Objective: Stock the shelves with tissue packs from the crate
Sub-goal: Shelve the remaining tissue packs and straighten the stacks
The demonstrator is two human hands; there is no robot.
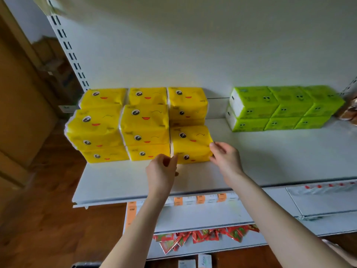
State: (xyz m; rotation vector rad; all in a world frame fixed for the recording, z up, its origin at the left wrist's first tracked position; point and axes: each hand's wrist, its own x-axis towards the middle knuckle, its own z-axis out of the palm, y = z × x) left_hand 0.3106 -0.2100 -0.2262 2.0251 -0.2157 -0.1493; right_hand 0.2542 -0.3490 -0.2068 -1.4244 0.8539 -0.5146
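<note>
Tissue pack [191, 144] at the front right of the yellow stack [144, 124] on the shelf [270, 151].
Left hand [164, 167] pinches its near corner, right hand [226, 159] grips its end, probably to square it flush against that stack.

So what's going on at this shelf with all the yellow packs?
A person is stocking the white shelf with tissue packs. Both hands are on the front yellow tissue pack: the left hand pinches its lower left corner, the right hand holds its right end. It sits beside the stacked yellow packs; green tissue packs stand further right.
</note>
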